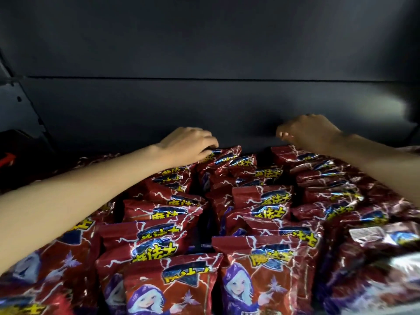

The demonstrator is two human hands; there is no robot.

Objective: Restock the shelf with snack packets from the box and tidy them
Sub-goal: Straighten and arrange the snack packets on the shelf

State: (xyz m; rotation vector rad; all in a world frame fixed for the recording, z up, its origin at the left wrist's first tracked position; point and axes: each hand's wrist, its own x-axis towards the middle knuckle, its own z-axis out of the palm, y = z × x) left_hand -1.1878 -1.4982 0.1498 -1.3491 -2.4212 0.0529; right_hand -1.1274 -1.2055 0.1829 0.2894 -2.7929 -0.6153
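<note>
Several rows of red snack packets [259,267] with yellow lettering and a purple-hooded figure stand packed across the shelf, running from the front edge to the back. My left hand [188,144] reaches to the rear of the middle-left row, and its curled fingers grip the top of the rearmost packet [223,153]. My right hand [311,131] hovers just above the back of the right row [293,154], fingers loosely curled and holding nothing. The box is out of sight.
The dark back wall of the shelf [204,103] rises right behind both hands. A dark bracket with holes [25,105] and a black-and-red item [9,155] sit at the far left. A narrow gap lies between the two middle rows.
</note>
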